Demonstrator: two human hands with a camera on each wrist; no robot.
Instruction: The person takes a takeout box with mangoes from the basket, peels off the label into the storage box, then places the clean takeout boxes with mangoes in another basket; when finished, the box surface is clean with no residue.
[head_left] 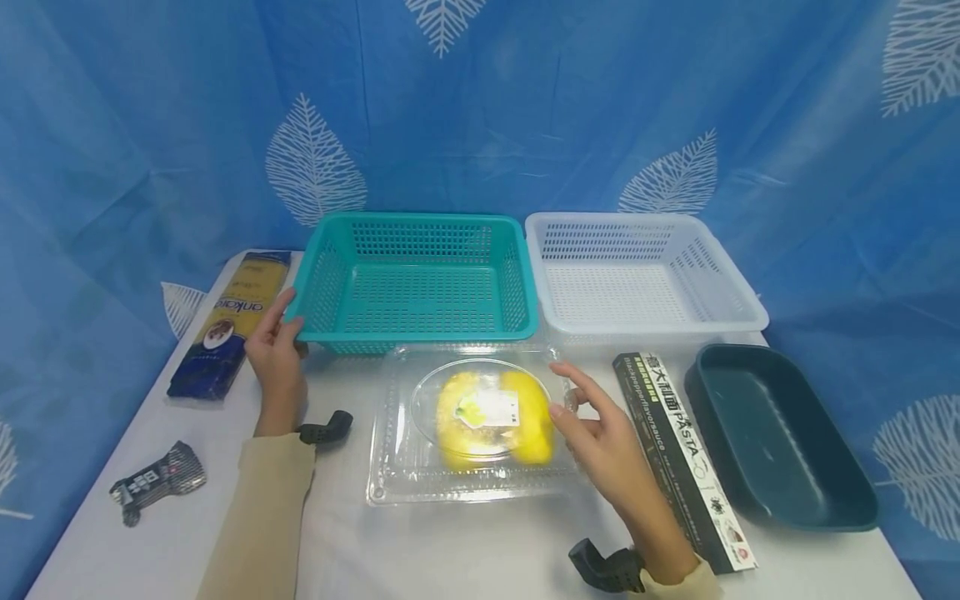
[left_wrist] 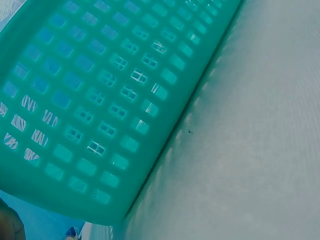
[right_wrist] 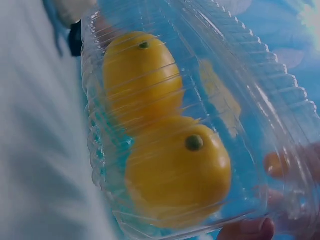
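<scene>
A clear plastic container (head_left: 405, 450) lies on the table, with yellow fruits (head_left: 531, 417) and a white label inside. Two of the fruits (right_wrist: 177, 172) show green stem spots in the right wrist view. My right hand (head_left: 611, 446) holds the container's right end, thumb and fingers bent round its edge. At the left front corner of the teal basket (head_left: 412, 337), my left hand (head_left: 277, 358) grips the rim with thumb and fingers. Mesh side and rim of this basket (left_wrist: 107, 120) fill much of the left wrist view, with a dark piece of finger at the lower left.
A white basket (head_left: 652, 327) stands right of the teal one. Right of the container lie a black and white pasta box (head_left: 686, 462) and a dark green tub (head_left: 780, 433). On the left are a blue and yellow pasta packet (head_left: 232, 325) and a crumpled dark packet (head_left: 159, 482).
</scene>
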